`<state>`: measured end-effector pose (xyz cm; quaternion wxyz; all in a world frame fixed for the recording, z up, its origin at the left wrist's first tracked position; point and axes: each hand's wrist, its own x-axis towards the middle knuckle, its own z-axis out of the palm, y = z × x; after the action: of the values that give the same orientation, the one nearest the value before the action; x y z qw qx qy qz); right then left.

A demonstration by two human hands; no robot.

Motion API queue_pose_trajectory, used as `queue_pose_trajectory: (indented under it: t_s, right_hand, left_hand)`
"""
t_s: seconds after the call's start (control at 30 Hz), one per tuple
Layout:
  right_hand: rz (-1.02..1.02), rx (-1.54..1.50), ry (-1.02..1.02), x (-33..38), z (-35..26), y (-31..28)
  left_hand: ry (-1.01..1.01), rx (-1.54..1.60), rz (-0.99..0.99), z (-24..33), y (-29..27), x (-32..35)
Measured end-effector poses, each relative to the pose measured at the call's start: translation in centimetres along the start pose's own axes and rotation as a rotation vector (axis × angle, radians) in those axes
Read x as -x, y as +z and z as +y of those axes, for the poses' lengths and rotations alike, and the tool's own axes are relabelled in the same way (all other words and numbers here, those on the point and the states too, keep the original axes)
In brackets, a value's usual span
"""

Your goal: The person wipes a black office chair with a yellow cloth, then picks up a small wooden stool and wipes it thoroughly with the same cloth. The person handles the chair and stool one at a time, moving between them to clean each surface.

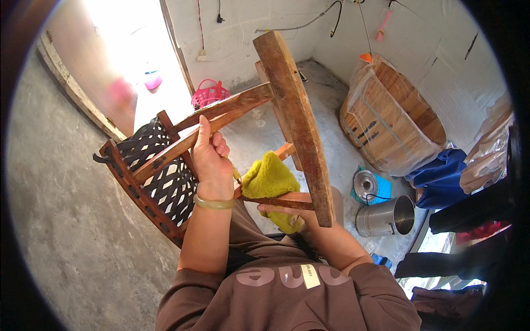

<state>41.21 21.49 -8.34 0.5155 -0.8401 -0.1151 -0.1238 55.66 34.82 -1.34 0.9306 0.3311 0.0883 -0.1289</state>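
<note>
A wooden stool [298, 129] with a seat of black woven straps [165, 182] lies tipped over my lap, its broad end bar raised to the right. My left hand [212, 151], a pale bangle at its wrist, is closed around one of the wooden rails, thumb pointing up along it. A fuzzy yellow-green cloth [270, 176] is draped over the nearer rail and hangs below it. Beneath that rail, my right hand [284, 215] holds the cloth against the wood; its fingers are partly covered by cloth and rail.
A large wooden tub [381, 116] wrapped in clear plastic stands at the far right. Nearer are a steel pot [386, 216] and a round metal lid [366, 183]. Dark clothes [458, 259] hang along the right. A pink basket [210, 95] stands by the wall near the bright doorway.
</note>
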Motion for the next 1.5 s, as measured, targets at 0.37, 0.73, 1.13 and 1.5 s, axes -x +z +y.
queue_pose_trajectory:
  t_s: [0.37, 0.73, 1.13, 1.5]
  right_hand:
    - [-0.279, 0.284, 0.087, 1.4, 1.1, 0.4]
    - [-0.232, 0.091, 0.27, 1.8, -0.2, -0.7]
    - [0.13, -0.733, 0.458, 2.9, 0.8, -0.5]
    - [0.455, -1.071, 0.58, 4.4, 0.0, -1.6]
  left_hand:
    - [0.017, -0.029, -0.048, -0.4, -0.1, 0.3]
    - [0.071, -0.022, -0.039, -0.1, 0.6, 0.9]
    - [0.063, -0.007, -0.036, 0.0, 0.7, 1.1]
    - [0.139, 0.0, -0.058, 0.5, 0.8, 1.2]
